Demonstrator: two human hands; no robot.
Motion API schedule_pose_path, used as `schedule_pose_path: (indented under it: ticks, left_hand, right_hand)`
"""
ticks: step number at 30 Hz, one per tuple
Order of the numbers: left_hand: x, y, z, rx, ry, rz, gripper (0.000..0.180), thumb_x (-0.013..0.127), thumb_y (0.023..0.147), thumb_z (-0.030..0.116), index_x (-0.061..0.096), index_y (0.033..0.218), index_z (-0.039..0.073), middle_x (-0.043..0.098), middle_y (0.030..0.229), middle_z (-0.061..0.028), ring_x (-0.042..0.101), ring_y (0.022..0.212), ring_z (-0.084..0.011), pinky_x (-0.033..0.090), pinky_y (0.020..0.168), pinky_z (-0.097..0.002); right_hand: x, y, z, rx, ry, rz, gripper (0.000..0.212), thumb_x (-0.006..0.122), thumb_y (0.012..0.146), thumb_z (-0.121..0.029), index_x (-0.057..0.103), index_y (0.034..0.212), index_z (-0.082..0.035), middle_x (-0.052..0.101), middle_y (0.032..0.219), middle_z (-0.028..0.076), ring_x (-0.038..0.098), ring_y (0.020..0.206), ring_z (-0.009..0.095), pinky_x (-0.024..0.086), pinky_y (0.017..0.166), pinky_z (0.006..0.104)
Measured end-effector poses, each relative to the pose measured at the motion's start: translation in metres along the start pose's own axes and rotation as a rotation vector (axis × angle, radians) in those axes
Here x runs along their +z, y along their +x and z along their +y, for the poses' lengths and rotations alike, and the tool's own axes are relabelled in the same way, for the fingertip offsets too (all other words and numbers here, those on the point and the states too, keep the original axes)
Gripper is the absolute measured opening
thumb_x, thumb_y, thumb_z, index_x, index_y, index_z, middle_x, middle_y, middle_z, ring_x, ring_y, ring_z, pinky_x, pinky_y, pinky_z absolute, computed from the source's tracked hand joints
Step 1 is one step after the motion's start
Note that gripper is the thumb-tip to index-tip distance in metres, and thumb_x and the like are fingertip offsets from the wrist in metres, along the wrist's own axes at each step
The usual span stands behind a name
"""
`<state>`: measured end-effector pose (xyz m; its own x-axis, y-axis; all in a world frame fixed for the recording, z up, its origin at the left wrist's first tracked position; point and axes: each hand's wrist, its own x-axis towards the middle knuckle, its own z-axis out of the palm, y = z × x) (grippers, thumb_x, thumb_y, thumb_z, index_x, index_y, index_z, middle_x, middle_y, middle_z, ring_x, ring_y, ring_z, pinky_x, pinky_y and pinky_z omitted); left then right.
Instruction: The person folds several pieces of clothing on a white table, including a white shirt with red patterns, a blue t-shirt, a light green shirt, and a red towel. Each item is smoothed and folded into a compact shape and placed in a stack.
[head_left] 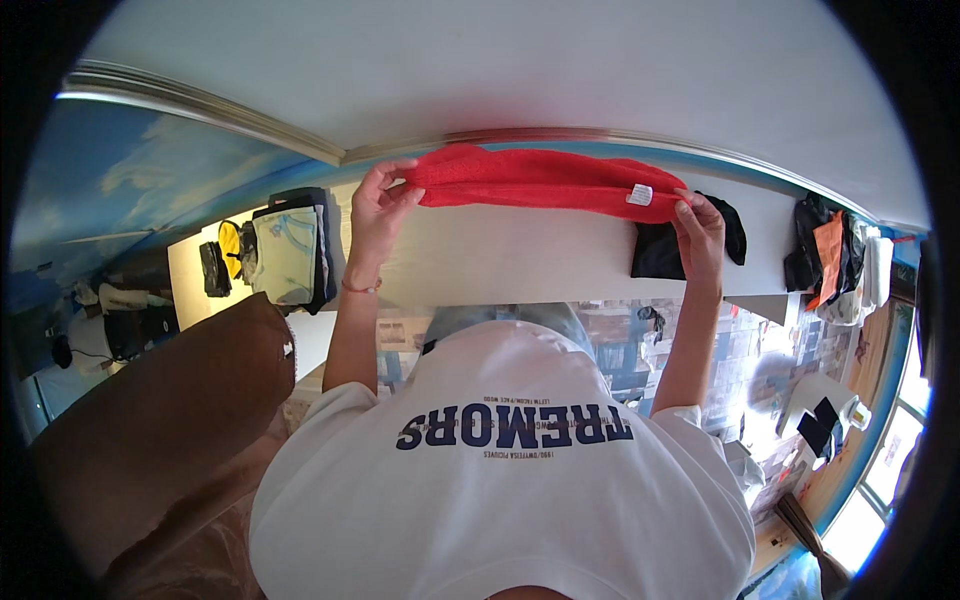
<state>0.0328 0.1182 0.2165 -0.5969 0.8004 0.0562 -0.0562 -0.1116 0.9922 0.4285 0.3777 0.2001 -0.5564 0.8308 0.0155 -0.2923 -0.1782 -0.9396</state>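
A red fuzzy cloth (530,182) is stretched sideways between my hands, held up over the white tabletop (490,255). My left hand (380,212) pinches its left end between thumb and fingers. At the other end, my right hand (702,235) grips the corner close to a small white label (640,194) on the cloth. The cloth looks folded lengthwise, with a seam or edge running along it; its exact kind I cannot make out. Beyond my right hand lies a black folded cloth (655,252) on the table, partly covered by that hand.
Left on the table, a stack of folded clothes (288,255) stands beside yellow and black items (230,250). Black, orange and white items (830,250) sit at the far right. A brown padded seat (190,390) is close by my left arm. A wall rises behind the table.
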Motion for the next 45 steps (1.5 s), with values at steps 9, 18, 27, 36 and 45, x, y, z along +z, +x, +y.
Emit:
schedule_pose_path:
  ticks: [9,18,27,36,45]
  left_hand:
    - [-0.003,0.005,0.027,0.188,0.418,-0.07,0.038,0.071,0.096,-0.003,0.067,0.134,0.001,0.061,0.113,-0.0046,0.065,0.094,-0.0097,0.054,0.084,-0.0215]
    - [0.007,0.001,0.046,0.472,0.853,0.023,0.02,0.071,0.096,0.004,0.066,0.113,-0.003,0.065,0.115,-0.0158,0.069,0.09,-0.0306,0.056,0.082,-0.0363]
    - [-0.023,-0.017,0.032,0.19,0.783,-0.243,0.024,0.074,0.095,0.008,0.065,0.114,-0.003,0.075,0.117,-0.0176,0.074,0.102,-0.0278,0.056,0.087,-0.0355]
    - [-0.044,-0.025,-0.024,-0.304,0.297,-0.304,0.021,0.072,0.101,0.017,0.067,0.111,-0.001,0.068,0.096,0.0,0.065,0.089,-0.0071,0.055,0.081,-0.0235]
    - [-0.014,-0.005,-0.202,0.23,0.922,0.215,0.032,0.063,0.102,0.013,0.057,0.13,0.0,0.064,0.13,-0.0213,0.062,0.122,-0.0416,0.051,0.105,-0.047]
  right_hand:
    - [0.013,0.004,-0.017,-0.042,0.119,0.086,0.016,0.072,0.097,-0.001,0.076,0.113,-0.002,0.076,0.11,0.009,0.072,0.1,0.017,0.06,0.093,0.0316]
    - [0.038,-0.002,-0.042,-0.184,-0.601,0.211,0.03,0.076,0.093,-0.002,0.074,0.123,0.0,0.075,0.109,0.006,0.069,0.095,0.013,0.056,0.089,0.0264]
    - [0.044,-0.025,-0.081,-0.288,-1.077,-0.001,0.013,0.075,0.092,-0.003,0.062,0.096,0.0,0.071,0.103,0.006,0.066,0.088,0.019,0.054,0.083,0.0315]
    - [0.016,-0.001,-0.015,0.18,-0.679,-0.03,0.017,0.076,0.096,-0.013,0.068,0.104,-0.001,0.07,0.086,0.0,0.061,0.079,0.006,0.05,0.068,0.0231]
    - [-0.01,0.038,0.184,-0.158,-1.273,0.242,0.037,0.068,0.098,-0.022,0.06,0.132,-0.01,0.063,0.128,0.02,0.062,0.117,0.042,0.053,0.097,0.0487]
